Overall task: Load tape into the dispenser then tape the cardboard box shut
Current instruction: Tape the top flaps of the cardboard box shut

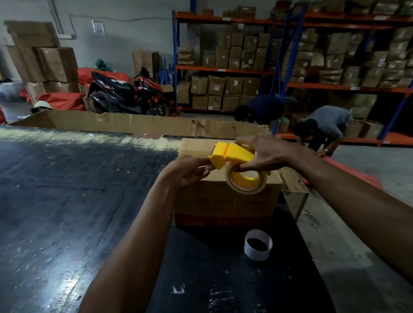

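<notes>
A brown cardboard box (223,205) stands on the dark table (47,192), right of centre. Above its top I hold a yellow tape dispenser (230,154) with a roll of tan tape (246,183) seated on its hub. My right hand (263,153) grips the dispenser body from above, fingers reaching into the roll's core. My left hand (189,171) sits at the dispenser's front end over the box's left top edge, its fingers pinched at the cutter; whether they hold the tape end is hidden.
An empty white tape core (258,244) stands on the table just in front of the box. A long cardboard wall (128,123) lines the table's far edge. Two people (323,126) bend over by the shelving (306,82) behind; a motorbike (128,94) is parked at the back.
</notes>
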